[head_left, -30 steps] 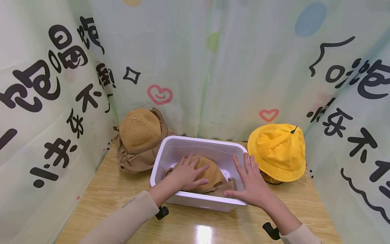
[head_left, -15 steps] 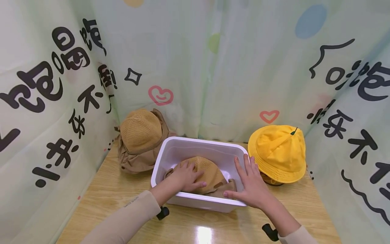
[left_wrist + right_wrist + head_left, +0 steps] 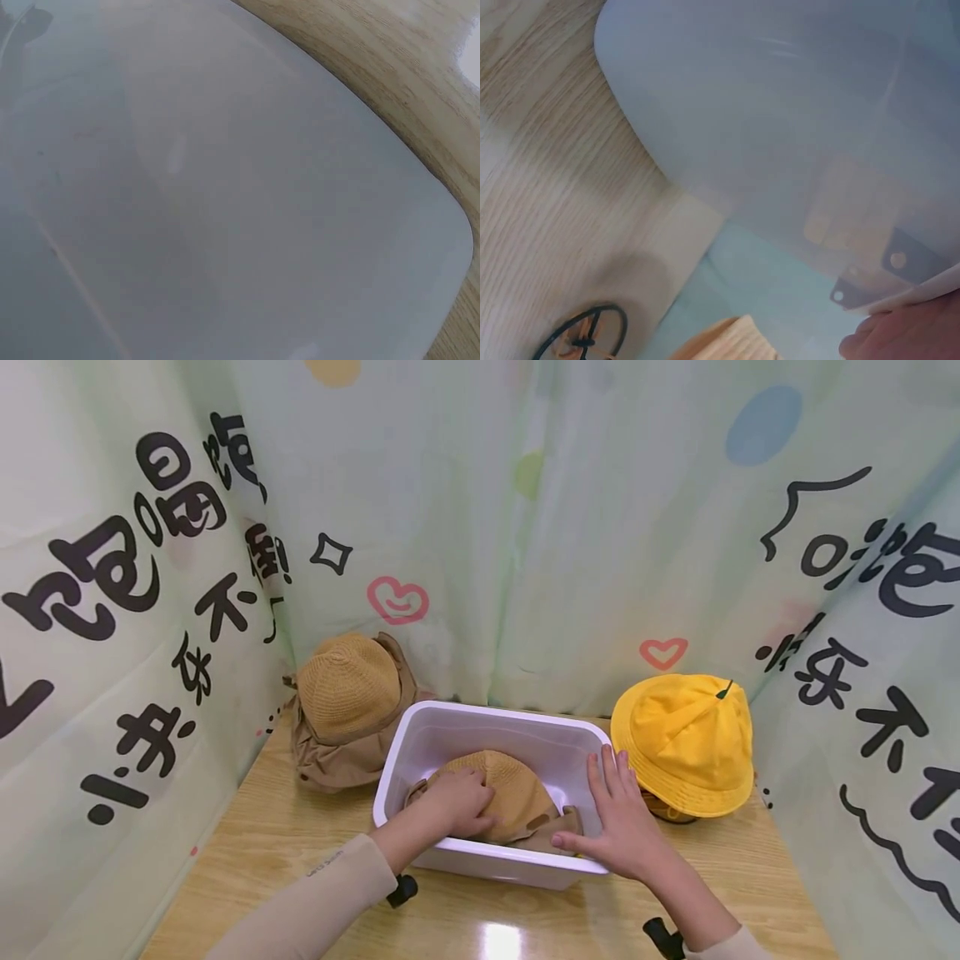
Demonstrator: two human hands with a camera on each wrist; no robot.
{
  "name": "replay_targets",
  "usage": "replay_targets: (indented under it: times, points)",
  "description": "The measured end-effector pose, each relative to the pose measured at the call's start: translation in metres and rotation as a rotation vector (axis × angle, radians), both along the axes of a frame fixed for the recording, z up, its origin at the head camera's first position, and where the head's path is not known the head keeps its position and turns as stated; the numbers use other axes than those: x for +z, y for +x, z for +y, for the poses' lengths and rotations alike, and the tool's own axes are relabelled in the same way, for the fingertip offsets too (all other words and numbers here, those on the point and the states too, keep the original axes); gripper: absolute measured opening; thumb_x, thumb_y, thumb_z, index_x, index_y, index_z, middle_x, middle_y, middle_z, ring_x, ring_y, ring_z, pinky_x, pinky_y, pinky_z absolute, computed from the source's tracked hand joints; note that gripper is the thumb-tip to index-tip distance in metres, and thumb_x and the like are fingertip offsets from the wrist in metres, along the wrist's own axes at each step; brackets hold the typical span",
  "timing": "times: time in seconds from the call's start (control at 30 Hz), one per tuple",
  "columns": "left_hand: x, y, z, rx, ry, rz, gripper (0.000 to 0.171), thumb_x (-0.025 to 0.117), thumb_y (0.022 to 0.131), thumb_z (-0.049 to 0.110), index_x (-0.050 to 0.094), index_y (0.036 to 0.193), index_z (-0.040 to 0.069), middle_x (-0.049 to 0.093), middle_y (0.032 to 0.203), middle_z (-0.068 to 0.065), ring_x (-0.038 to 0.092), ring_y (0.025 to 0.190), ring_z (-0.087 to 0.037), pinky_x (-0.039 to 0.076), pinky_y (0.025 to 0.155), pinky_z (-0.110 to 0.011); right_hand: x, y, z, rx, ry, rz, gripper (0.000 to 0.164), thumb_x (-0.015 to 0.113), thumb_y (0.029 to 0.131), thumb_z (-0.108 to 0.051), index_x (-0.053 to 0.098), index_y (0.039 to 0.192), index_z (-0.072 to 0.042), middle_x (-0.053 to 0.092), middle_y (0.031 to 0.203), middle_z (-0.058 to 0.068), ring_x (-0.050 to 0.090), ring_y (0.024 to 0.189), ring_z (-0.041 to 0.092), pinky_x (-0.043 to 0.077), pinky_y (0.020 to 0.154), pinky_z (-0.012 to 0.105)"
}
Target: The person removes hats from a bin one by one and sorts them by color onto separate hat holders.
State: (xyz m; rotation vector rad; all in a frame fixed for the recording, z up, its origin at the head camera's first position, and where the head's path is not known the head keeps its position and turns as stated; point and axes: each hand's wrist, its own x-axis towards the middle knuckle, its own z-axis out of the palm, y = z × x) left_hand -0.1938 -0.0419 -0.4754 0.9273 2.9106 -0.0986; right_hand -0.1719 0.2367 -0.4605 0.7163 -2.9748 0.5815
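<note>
A white plastic bin (image 3: 517, 855) stands on the wooden table, with a tan straw hat (image 3: 521, 789) with brown cloth lying inside. My left hand (image 3: 453, 802) reaches over the front rim with its fingers curled onto the hat's crown; the fingertips are partly hidden. Against the bin's right end lies my right hand (image 3: 626, 827), fingers straight and thumb over the front rim. In the left wrist view, the bin's outer wall (image 3: 262, 187) covers most of the picture and the hand is not seen. The right wrist view shows the wall (image 3: 742, 112) and part of my right hand (image 3: 915, 330).
Behind the bin's left end sits another straw hat (image 3: 348, 689) with a brown cloth flap. A yellow bucket hat (image 3: 690, 743) with a small green stem stands at the right on a support. A printed curtain (image 3: 465, 527) surrounds the wooden table (image 3: 300, 852).
My left hand's spread fingers have drawn together and curled onto the straw hat in the bin. The right hand keeps its place on the bin. The head view has tilted slightly up.
</note>
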Motion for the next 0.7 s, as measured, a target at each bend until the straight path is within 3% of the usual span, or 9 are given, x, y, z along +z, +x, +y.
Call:
replay_targets:
  times: [0.2,0.43,0.57,0.7]
  points:
    - [-0.0006,-0.0056,-0.0030,-0.093,0.106,0.132,0.024,0.071,0.086,0.033,0.065,0.070,0.016,0.063,0.081,-0.003,0.063,0.082,-0.021,0.053,0.069,-0.035,0.0000,-0.0023,0.0022,0.007,-0.011,-0.021,0.134,0.073,0.070,-0.072,0.008,0.157,0.006,-0.007,0.163,0.027,-0.015,0.150,0.044,0.006,0.118,0.064]
    - [0.0005,-0.0031,-0.0033,-0.145,0.200,0.255,0.030,0.072,0.084,0.029,0.060,0.059,0.017,0.060,0.067,0.001,0.062,0.066,-0.019,0.051,0.059,-0.032,-0.0019,-0.0015,0.0028,0.023,-0.029,-0.025,0.140,0.078,0.063,-0.072,0.010,0.156,0.008,-0.006,0.163,0.028,-0.019,0.149,0.042,0.004,0.119,0.064]
    - [0.0007,-0.0029,-0.0025,-0.126,0.200,0.232,0.028,0.072,0.084,0.028,0.062,0.060,0.017,0.061,0.069,0.001,0.062,0.068,-0.019,0.051,0.061,-0.032,-0.0017,-0.0015,0.0028,0.024,-0.037,-0.025,0.140,0.078,0.063,-0.073,0.009,0.157,0.006,-0.006,0.164,0.028,-0.018,0.149,0.043,0.003,0.119,0.063]
    - [0.0007,-0.0017,-0.0005,-0.087,0.099,0.111,0.019,0.071,0.086,0.036,0.071,0.080,0.018,0.066,0.089,-0.003,0.064,0.085,-0.021,0.054,0.069,-0.034,-0.0008,-0.0022,0.0022,0.019,-0.029,-0.024,0.140,0.077,0.063,-0.073,0.009,0.157,0.005,-0.007,0.164,0.027,-0.019,0.149,0.043,0.003,0.119,0.063]
